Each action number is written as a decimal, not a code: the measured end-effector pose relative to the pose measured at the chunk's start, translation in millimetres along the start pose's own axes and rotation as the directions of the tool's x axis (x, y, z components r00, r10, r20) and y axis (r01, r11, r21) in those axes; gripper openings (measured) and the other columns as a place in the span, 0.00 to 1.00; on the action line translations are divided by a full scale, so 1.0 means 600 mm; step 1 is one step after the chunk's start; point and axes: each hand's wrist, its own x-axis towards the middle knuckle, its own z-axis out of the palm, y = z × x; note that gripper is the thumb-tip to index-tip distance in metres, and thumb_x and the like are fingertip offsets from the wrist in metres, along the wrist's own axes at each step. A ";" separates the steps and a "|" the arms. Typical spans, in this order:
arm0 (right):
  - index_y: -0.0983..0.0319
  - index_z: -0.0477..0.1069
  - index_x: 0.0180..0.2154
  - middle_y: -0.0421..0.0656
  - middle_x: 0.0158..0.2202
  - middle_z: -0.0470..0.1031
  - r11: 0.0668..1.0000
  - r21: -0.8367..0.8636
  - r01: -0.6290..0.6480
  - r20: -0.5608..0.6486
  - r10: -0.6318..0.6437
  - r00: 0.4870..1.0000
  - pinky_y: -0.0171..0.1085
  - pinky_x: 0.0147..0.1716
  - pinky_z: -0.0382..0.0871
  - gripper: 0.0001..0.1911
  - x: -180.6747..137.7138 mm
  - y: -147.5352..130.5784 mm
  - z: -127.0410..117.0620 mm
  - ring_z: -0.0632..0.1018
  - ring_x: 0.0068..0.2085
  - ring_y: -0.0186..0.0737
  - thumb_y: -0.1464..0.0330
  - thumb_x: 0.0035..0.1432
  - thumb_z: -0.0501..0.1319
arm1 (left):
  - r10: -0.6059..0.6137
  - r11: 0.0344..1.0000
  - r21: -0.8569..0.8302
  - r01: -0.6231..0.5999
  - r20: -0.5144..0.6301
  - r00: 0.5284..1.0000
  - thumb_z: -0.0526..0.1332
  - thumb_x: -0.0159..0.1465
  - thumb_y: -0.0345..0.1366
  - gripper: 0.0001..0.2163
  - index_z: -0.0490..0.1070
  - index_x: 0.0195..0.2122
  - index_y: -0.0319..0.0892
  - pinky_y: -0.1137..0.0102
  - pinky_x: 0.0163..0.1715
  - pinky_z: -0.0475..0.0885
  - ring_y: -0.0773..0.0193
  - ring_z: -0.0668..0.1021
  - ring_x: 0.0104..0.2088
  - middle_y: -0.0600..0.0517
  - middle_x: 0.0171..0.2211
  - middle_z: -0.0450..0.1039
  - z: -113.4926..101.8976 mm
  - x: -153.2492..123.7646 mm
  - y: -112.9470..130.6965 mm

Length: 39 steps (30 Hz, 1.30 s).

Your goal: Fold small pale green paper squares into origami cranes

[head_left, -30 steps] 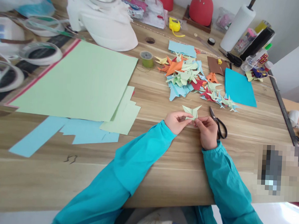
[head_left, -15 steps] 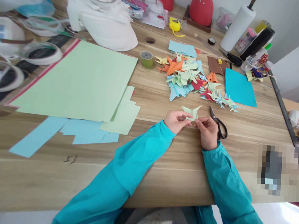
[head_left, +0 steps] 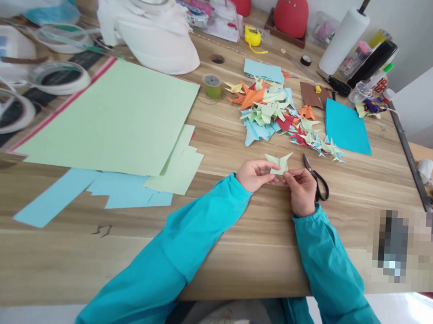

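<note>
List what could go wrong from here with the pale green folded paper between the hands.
The left hand and right hand both pinch the pale green folded paper; an uneven pull might crease or tear it.

The black-handled scissors lie close by the right hand, which could knock them.

The loose multicoloured pile of folded paper pieces includes similar pale green ones, so this piece might get mixed up there.

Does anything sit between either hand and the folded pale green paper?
Nothing visible does: the left hand and right hand both hold the folded pale green paper directly. The scissors lie on the right hand's outer side, not in between.
</note>
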 end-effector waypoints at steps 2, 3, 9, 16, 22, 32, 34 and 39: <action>0.62 0.67 0.27 0.36 0.20 0.71 1.000 0.000 0.002 -0.011 -0.002 1.000 0.35 0.24 0.66 0.09 0.000 -0.001 0.000 0.72 0.22 0.33 0.66 0.44 0.65 | 0.006 1.000 0.000 -0.006 0.009 1.000 0.65 0.45 0.32 0.11 0.71 0.31 0.35 0.70 0.29 0.73 0.66 0.77 0.24 0.52 0.20 0.73 0.000 0.000 0.001; 0.62 0.67 0.26 0.36 0.20 0.71 1.000 -0.002 0.006 -0.013 -0.006 1.000 0.34 0.24 0.66 0.09 0.000 -0.002 0.000 0.72 0.22 0.33 0.66 0.44 0.65 | 0.009 1.000 0.001 -0.009 0.011 1.000 0.65 0.46 0.32 0.10 0.70 0.30 0.35 0.71 0.28 0.73 0.66 0.76 0.23 0.53 0.20 0.73 0.001 -0.001 0.002; 0.62 0.67 0.26 0.36 0.19 0.70 1.000 0.004 0.018 0.032 -0.018 0.999 0.34 0.24 0.66 0.09 -0.002 -0.004 0.002 0.71 0.22 0.32 0.66 0.45 0.65 | 0.080 0.997 0.028 -0.078 -0.085 0.993 0.68 0.42 0.31 0.15 0.61 0.25 0.38 0.74 0.23 0.71 0.69 0.75 0.21 0.55 0.20 0.71 0.011 -0.002 -0.007; 0.63 0.66 0.27 0.36 0.20 0.70 1.000 0.022 -0.011 0.083 0.009 0.997 0.34 0.24 0.65 0.09 -0.002 -0.002 0.002 0.71 0.22 0.32 0.66 0.45 0.65 | 0.085 0.995 0.068 -0.076 -0.131 0.988 0.68 0.41 0.33 0.17 0.57 0.23 0.40 0.75 0.20 0.68 0.70 0.74 0.18 0.57 0.17 0.69 0.014 -0.002 -0.016; 0.62 0.65 0.27 0.35 0.19 0.69 0.999 0.041 -0.012 0.114 0.007 0.993 0.32 0.21 0.64 0.10 -0.002 -0.008 0.004 0.70 0.20 0.30 0.67 0.44 0.65 | 0.052 0.999 -0.008 -0.053 -0.085 0.995 0.69 0.41 0.32 0.17 0.57 0.24 0.39 0.73 0.22 0.71 0.68 0.75 0.20 0.56 0.19 0.72 0.013 -0.002 -0.012; 0.62 0.65 0.30 0.34 0.20 0.69 0.977 0.186 -0.101 0.139 0.076 0.987 0.29 0.20 0.61 0.10 0.002 0.003 0.001 0.70 0.20 0.28 0.70 0.45 0.65 | -0.043 0.991 -0.126 0.040 -0.021 0.999 0.71 0.38 0.34 0.20 0.60 0.25 0.37 0.70 0.22 0.74 0.65 0.76 0.19 0.53 0.20 0.74 0.003 0.001 -0.005; 0.62 0.64 0.31 0.34 0.20 0.70 0.970 0.208 -0.129 0.143 0.100 0.985 0.29 0.20 0.60 0.11 0.003 0.002 0.001 0.70 0.20 0.28 0.70 0.45 0.65 | -0.059 0.989 -0.137 0.058 -0.007 0.998 0.71 0.38 0.35 0.20 0.61 0.26 0.36 0.70 0.21 0.74 0.64 0.77 0.20 0.52 0.20 0.74 0.002 0.001 -0.002; 0.62 0.64 0.30 0.34 0.19 0.70 0.955 0.247 -0.162 0.143 0.130 0.981 0.28 0.20 0.61 0.11 0.003 -0.003 0.000 0.69 0.20 0.27 0.70 0.44 0.66 | -0.073 0.984 -0.160 0.074 0.009 0.997 0.71 0.38 0.34 0.19 0.62 0.27 0.36 0.68 0.23 0.74 0.62 0.77 0.21 0.51 0.20 0.74 0.003 0.001 0.001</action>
